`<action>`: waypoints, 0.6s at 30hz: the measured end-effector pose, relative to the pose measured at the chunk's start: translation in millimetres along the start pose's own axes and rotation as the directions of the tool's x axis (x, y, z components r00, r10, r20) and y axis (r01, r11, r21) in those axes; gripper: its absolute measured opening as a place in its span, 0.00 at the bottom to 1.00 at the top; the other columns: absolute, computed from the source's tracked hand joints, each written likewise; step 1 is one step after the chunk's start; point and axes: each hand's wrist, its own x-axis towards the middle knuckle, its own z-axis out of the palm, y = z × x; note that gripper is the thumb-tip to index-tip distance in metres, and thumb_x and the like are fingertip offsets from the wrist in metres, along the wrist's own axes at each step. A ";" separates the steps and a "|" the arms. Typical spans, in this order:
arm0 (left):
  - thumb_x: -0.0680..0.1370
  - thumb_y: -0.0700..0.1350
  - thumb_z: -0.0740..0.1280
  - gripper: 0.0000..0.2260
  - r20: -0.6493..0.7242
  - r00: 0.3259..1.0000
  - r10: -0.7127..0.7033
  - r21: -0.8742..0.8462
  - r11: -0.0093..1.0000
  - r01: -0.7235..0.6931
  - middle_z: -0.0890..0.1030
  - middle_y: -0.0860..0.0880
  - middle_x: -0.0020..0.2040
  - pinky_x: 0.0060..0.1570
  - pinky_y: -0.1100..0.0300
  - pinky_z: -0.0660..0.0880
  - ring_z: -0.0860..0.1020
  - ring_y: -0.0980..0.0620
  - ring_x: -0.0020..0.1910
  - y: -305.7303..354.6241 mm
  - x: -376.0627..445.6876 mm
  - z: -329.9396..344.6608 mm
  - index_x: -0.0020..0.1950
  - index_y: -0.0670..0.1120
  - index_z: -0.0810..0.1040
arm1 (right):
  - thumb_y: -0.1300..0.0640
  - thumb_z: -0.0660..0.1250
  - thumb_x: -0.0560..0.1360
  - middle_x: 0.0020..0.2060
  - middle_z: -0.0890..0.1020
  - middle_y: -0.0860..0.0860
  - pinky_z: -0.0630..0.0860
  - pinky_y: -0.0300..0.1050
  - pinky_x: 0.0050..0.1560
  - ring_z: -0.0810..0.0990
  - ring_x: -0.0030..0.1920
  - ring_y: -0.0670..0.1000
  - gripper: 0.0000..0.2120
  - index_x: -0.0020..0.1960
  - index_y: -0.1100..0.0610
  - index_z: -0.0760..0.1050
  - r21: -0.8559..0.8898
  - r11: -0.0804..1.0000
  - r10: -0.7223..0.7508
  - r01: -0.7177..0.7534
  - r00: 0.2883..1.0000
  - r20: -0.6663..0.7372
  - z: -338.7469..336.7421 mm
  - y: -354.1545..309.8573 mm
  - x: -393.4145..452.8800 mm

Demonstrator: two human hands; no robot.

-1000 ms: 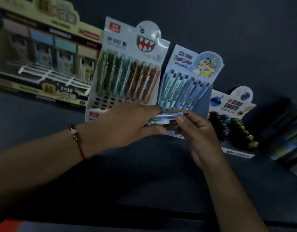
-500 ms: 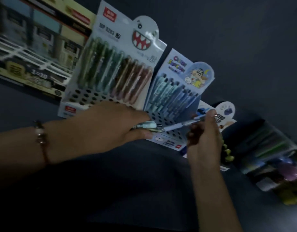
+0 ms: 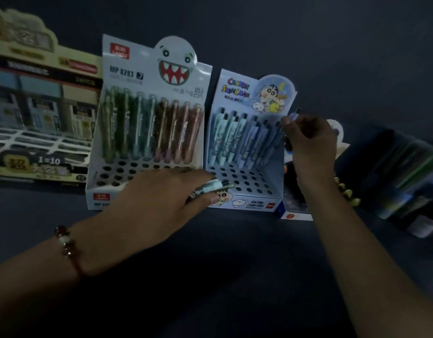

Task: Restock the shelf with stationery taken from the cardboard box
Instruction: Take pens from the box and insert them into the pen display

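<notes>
My left hand (image 3: 159,206) grips a small bundle of pens (image 3: 211,187), their ends poking out in front of the blue cartoon pen display box (image 3: 249,142). My right hand (image 3: 308,145) pinches a single bluish pen (image 3: 293,114) at the right end of that box's back row, where several mint and blue pens stand in holes. Several front holes of the box hold nothing. The cardboard box is not in view.
A white monster-face display box (image 3: 147,123) with green and brown pens stands left of the blue one. A yellow display carton (image 3: 39,113) sits far left. An eraser display (image 3: 296,211) and blurred packs (image 3: 405,181) lie right, on a dark shelf surface (image 3: 235,252).
My right hand has drawn one pen out of the bundle and carried it up and right to the blue box's back row. My left hand stays low with the rest.
</notes>
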 end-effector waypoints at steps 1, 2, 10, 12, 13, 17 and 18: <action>0.76 0.66 0.49 0.26 0.005 1.000 -0.002 -0.001 1.000 0.002 0.82 0.56 0.52 0.36 0.62 0.69 0.77 0.58 0.39 0.3 -0.2 0.1 0.65 0.57 0.75 | 0.52 0.73 0.75 0.34 0.80 0.48 0.76 0.43 0.36 0.78 0.33 0.44 0.10 0.44 0.58 0.77 -0.020 1.000 -0.003 0.004 1.000 0.011 2.1 2.3 -0.1; 0.76 0.66 0.50 0.25 -0.001 1.000 0.005 0.001 1.000 -0.005 0.82 0.55 0.51 0.36 0.60 0.71 0.78 0.56 0.40 0.4 0.0 -0.1 0.64 0.57 0.75 | 0.52 0.73 0.74 0.34 0.80 0.47 0.76 0.43 0.37 0.78 0.34 0.44 0.09 0.42 0.55 0.76 -0.036 0.999 -0.004 0.004 1.000 0.016 3.9 4.2 -1.3; 0.78 0.67 0.52 0.23 -0.040 0.999 0.007 -0.025 1.000 -0.008 0.82 0.57 0.53 0.36 0.65 0.68 0.78 0.58 0.42 -0.7 -0.4 1.4 0.64 0.57 0.76 | 0.50 0.72 0.75 0.35 0.79 0.47 0.70 0.34 0.36 0.76 0.35 0.42 0.10 0.43 0.56 0.77 -0.199 0.975 -0.082 0.099 0.993 0.090 5.9 20.9 -10.2; 0.78 0.66 0.53 0.22 -0.045 0.999 0.008 -0.015 1.000 -0.009 0.82 0.58 0.53 0.37 0.72 0.64 0.77 0.60 0.42 -0.8 -1.6 1.8 0.63 0.58 0.76 | 0.48 0.71 0.75 0.37 0.78 0.46 0.68 0.35 0.39 0.76 0.38 0.44 0.11 0.39 0.52 0.75 -0.259 0.955 -0.119 0.144 0.987 0.110 7.1 24.5 -10.2; 0.78 0.66 0.53 0.22 -0.049 0.999 0.009 -0.007 1.000 -0.009 0.82 0.58 0.53 0.37 0.74 0.64 0.77 0.60 0.42 -0.6 -2.1 1.2 0.63 0.58 0.76 | 0.47 0.71 0.75 0.37 0.77 0.47 0.67 0.37 0.40 0.75 0.40 0.46 0.12 0.37 0.50 0.74 -0.286 0.945 -0.133 0.160 0.985 0.111 7.1 26.5 -9.7; 0.78 0.68 0.51 0.24 -0.049 0.999 0.001 -0.006 1.000 -0.001 0.83 0.58 0.55 0.37 0.75 0.64 0.76 0.63 0.40 1.1 -2.8 -0.8 0.63 0.59 0.77 | 0.47 0.71 0.74 0.40 0.75 0.53 0.63 0.39 0.41 0.72 0.42 0.47 0.14 0.34 0.48 0.71 -0.350 0.927 -0.116 0.137 0.990 0.080 2.7 32.0 -9.2; 0.78 0.68 0.52 0.24 -0.043 0.999 -0.003 -0.011 1.000 0.002 0.82 0.58 0.56 0.37 0.75 0.65 0.74 0.64 0.40 1.8 -2.5 -1.5 0.64 0.59 0.77 | 0.46 0.71 0.75 0.40 0.75 0.53 0.63 0.40 0.40 0.72 0.41 0.46 0.13 0.35 0.49 0.72 -0.362 0.922 -0.115 0.137 0.990 0.082 2.2 31.7 -10.7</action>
